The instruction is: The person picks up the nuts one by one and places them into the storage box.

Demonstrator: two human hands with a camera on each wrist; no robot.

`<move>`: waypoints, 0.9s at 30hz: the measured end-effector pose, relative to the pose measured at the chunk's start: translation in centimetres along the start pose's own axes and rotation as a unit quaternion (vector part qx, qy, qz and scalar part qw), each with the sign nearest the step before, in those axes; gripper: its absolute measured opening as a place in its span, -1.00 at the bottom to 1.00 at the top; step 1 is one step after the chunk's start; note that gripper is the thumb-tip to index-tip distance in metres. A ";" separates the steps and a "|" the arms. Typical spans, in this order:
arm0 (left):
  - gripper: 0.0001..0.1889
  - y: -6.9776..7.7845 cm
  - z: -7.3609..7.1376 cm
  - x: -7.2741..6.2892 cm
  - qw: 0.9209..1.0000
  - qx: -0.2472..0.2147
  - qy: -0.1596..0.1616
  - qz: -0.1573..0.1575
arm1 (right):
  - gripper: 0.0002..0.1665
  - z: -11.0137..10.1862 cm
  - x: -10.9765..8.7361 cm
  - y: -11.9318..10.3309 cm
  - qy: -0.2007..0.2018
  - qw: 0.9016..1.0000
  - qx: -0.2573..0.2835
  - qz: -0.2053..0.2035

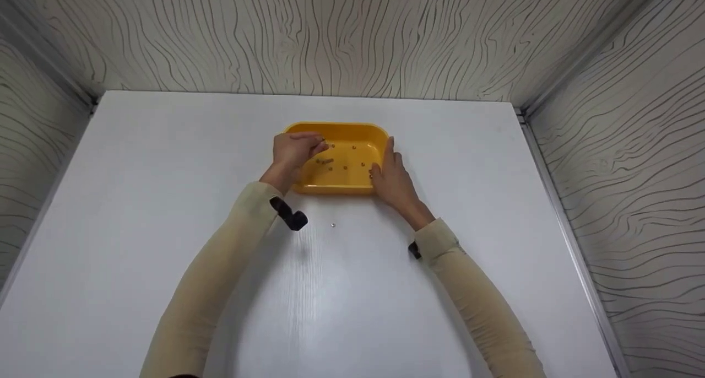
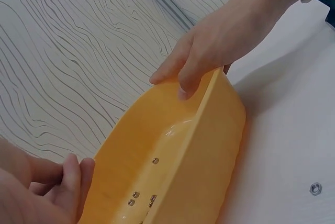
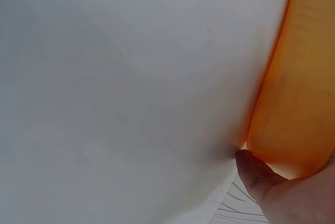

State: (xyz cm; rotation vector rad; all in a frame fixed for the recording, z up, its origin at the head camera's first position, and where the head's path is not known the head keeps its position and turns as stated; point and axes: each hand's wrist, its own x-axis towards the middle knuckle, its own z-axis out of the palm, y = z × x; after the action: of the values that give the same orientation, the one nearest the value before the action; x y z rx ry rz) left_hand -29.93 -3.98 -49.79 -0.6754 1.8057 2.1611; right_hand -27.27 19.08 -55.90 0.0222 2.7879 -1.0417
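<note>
A yellow plastic tray (image 1: 341, 189) with rounded corners sits towards the back of the white table. Several small metal nuts (image 1: 345, 167) lie scattered on its floor. My right hand (image 1: 395, 181) grips its right wall, thumb inside and fingers along the outside; the left wrist view also shows this hand (image 2: 220, 46) on the rim. Over the tray's left side is my left hand (image 1: 292, 153), its fingers bent in towards the thumb. In the left wrist view the fingertips (image 2: 78, 182) are close together, and whatever may be between them is hidden.
One loose nut (image 1: 333, 225) lies on the white table (image 1: 352, 290) in front of the tray; the left wrist view shows its hexagonal shape. Patterned panels (image 1: 330, 36) stand behind the table and at both sides.
</note>
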 end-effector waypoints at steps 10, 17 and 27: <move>-0.75 -0.6 -1.0 -2.6 0.997 0.046 -0.034 0.047 | -0.04 0.1 0.0 0.1 0.000 1.000 0.004 0.003; -0.80 -2.0 -1.8 -5.6 0.945 0.240 -0.099 0.198 | -0.04 -0.1 0.0 0.0 0.004 1.000 0.014 0.002; -0.83 -6.5 -3.0 -8.0 0.816 0.434 -0.181 0.335 | -0.03 0.0 -0.1 -0.1 0.001 1.000 0.013 0.013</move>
State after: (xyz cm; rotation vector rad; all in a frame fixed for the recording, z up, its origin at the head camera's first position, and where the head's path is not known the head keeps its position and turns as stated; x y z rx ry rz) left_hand -19.41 -4.72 -51.76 0.6206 2.6641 1.2649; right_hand -27.20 19.04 -55.85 0.0631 2.7676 -1.0727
